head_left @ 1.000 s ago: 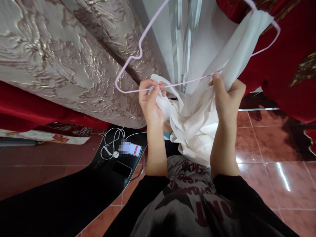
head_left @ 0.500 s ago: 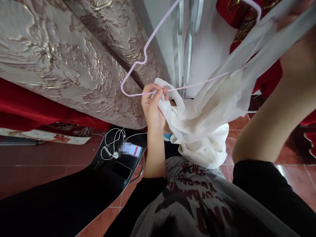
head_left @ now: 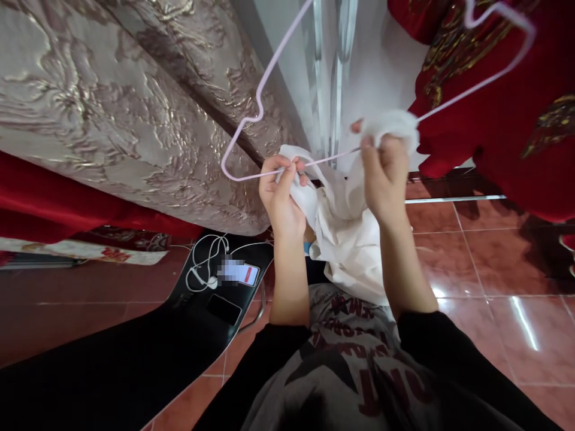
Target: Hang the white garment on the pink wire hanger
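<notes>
Left hand [head_left: 284, 191]: thumb and fingers pinched on the lower bar of a thin, pale-lilac, angular hanger [head_left: 333, 157], with an edge of soft, sheer white cloth [head_left: 353, 251] at the fingers. Right hand [head_left: 387, 179]: blurred, fingers closed on a bunched fold of the cloth at the same bar; grip on the bar itself cannot be told. Hanger spans both hands, extending above them; cloth hangs between and below them. Deep-red fabric with gold decoration [head_left: 503, 131] lies beyond the right hand.
</notes>
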A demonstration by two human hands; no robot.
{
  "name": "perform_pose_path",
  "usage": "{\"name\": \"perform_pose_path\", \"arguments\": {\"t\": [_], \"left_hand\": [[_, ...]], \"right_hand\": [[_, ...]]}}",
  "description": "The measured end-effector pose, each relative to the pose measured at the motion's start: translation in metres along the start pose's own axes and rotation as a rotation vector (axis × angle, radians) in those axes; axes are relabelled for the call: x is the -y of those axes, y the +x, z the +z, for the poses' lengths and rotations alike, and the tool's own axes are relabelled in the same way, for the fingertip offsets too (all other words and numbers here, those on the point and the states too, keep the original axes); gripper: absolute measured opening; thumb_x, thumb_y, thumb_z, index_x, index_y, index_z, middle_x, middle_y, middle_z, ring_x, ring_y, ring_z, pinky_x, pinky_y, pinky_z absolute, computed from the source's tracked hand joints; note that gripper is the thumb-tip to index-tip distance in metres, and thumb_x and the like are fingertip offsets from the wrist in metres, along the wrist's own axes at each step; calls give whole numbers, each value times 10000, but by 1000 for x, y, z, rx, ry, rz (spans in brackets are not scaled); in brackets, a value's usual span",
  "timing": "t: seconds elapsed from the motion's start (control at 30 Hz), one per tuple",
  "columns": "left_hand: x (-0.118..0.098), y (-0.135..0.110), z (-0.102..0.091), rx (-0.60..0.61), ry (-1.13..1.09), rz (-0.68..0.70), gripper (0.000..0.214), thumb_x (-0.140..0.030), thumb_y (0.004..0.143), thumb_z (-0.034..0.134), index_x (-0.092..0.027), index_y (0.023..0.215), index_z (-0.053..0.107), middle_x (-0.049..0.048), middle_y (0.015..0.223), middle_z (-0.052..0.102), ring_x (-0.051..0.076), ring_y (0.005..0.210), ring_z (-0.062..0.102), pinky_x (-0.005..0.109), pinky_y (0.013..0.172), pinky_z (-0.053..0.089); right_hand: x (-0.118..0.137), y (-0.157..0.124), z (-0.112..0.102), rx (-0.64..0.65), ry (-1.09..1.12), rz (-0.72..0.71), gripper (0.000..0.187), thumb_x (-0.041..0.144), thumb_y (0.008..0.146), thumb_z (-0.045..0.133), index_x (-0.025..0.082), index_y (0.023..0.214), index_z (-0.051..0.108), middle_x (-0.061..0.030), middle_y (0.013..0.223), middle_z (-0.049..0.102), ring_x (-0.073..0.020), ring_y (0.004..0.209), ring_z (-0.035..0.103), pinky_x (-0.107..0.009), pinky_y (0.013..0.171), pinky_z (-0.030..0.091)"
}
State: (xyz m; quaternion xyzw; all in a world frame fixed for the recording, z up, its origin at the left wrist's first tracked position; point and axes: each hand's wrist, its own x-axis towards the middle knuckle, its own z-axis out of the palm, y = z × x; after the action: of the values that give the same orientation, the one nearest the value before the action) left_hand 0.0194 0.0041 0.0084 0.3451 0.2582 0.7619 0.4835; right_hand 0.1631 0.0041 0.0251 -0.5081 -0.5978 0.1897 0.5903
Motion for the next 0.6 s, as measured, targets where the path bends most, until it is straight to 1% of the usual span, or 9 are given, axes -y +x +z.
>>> {"name": "perform_pose_path", "arguments": {"t": [0.07,0.17,0.23,0.3,0.37,0.43,0.47,0.53,0.6], "left_hand": [[-2,-2,-1,-26,32,-3,273,-258,773,841,-213,847,582,23,883,627,156,893,663,209,595,438],[-6,-4,-13,-53,45,-63,295,-205,739,852,-226,908,612,31,977,664,178,999,678,205,574,428],[-12,-1,-30,-74,42,-88,342,-133,700,852,-249,943,641,28,1012,688,197,1081,668,205,559,431],[-22,8,-52,-101,45,-99,346,-84,707,822,-282,946,668,14,1048,715,221,1205,627,217,575,468],[-38,21,-72,-123,41,-120,299,-54,788,734,-314,928,686,-17,1072,738,215,1367,530,243,668,544],[-57,36,-83,-160,51,-86,291,-30,823,670,-316,868,694,-33,1040,757,188,1396,509,247,775,588],[-67,43,-83,-156,61,-75,298,-18,825,661,-314,845,694,-34,1016,763,182,1384,522,244,823,596],[-83,56,-75,-70,107,-71,283,-21,855,646,-298,858,707,-18,1036,771,198,1356,551,261,909,603],[-95,64,-59,24,197,-39,265,-29,885,626,-275,917,717,-2,1045,765,224,1249,630,288,889,621]], "right_hand": [[-8,-1,6,3,-9,6,514,616,967,491,170,712,462,-42,804,589,-141,907,589,-392,975,516],[-18,-7,8,-44,-75,45,610,652,922,557,173,607,350,-7,596,357,-115,711,490,-390,888,525],[-19,-9,9,-39,-100,30,633,669,911,561,177,586,332,6,577,260,-102,654,427,-387,851,521],[-18,-9,10,-32,-109,10,639,686,909,549,179,584,335,9,581,225,-95,638,388,-383,835,519],[-18,-7,11,-41,-111,0,649,701,904,545,182,583,323,12,584,200,-91,632,362,-376,825,518],[-18,-5,12,-57,-106,-4,666,712,895,550,186,581,290,15,587,179,-89,624,347,-368,805,518],[-18,-5,13,-65,-101,-6,678,717,889,555,187,579,268,17,587,171,-87,617,341,-365,789,518],[-18,-7,15,-85,-95,-14,704,727,881,558,190,577,221,20,582,162,-81,602,329,-356,750,513],[-18,-11,17,-108,-100,-23,719,736,881,547,189,581,190,21,575,158,-76,594,316,-341,716,502]]}}
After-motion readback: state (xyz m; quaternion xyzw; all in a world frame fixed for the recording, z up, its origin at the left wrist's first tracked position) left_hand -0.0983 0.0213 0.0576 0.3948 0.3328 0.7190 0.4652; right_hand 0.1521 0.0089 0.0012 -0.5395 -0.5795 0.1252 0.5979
